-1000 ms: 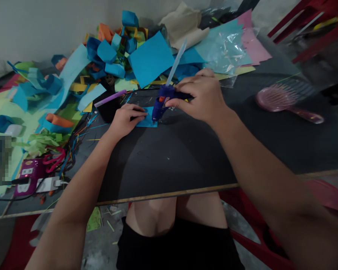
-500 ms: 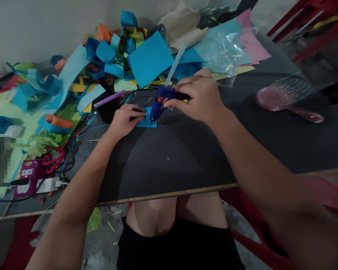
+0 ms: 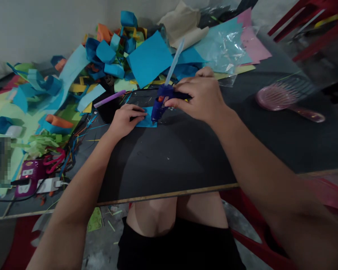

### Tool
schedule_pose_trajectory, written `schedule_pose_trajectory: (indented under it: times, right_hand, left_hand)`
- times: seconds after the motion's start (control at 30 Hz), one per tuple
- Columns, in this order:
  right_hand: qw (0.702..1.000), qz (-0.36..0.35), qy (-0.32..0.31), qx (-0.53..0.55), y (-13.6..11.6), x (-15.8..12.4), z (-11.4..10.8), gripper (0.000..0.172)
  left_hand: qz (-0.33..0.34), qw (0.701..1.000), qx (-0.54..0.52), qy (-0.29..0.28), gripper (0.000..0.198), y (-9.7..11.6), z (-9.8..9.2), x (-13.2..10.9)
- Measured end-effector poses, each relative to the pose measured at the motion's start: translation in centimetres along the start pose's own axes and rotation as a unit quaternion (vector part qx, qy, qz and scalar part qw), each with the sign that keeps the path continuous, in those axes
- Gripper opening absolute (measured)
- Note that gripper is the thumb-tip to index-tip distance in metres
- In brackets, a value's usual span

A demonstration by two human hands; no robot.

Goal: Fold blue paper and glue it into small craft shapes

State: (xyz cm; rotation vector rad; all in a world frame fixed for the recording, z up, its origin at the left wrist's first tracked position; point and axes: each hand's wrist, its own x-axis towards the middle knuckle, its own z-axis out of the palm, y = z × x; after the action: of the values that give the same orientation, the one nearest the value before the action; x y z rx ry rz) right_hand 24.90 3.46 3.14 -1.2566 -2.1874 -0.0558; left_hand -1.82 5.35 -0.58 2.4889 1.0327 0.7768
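Note:
A dark blue hot glue gun (image 3: 160,103) is in my right hand (image 3: 204,95), its fingers closed round the handle. Its nozzle points down at the right end of a small blue paper piece (image 3: 149,122); whether it touches I cannot tell. Out of the gun's back a translucent glue stick (image 3: 174,62) slants upward. My left hand (image 3: 125,120) holds the paper against the dark table, thumb and fingers close together at its left part. The hand covers some of the paper.
Folded blue and orange paper pieces (image 3: 105,52) are heaped at the back. A black container (image 3: 105,111) with a purple stick (image 3: 109,98) across it stands beyond my left hand. A pink hairbrush (image 3: 273,98) lies right, a purple power socket (image 3: 30,178) left. The table's front edge (image 3: 169,194) runs above my lap.
The glue gun's nozzle has shifted slightly to the right and down along the blue paper's right end, with my right hand. My left hand and the paper look the same.

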Motion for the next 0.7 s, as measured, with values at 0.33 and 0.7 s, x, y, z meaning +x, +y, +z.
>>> schedule_pose_trajectory:
  times: [0.33,0.7]
  right_hand:
    - [1.000,-0.002,0.003,-0.005,0.10,-0.09,0.18,0.069]
    - [0.999,0.030,0.011,0.004,0.32,-0.09,0.08,0.059]
  left_hand:
    - [0.000,1.000,0.005,-0.001,0.016,0.10,-0.02,-0.01]
    - [-0.010,1.000,0.005,-0.007,0.016,0.07,0.02,0.01]
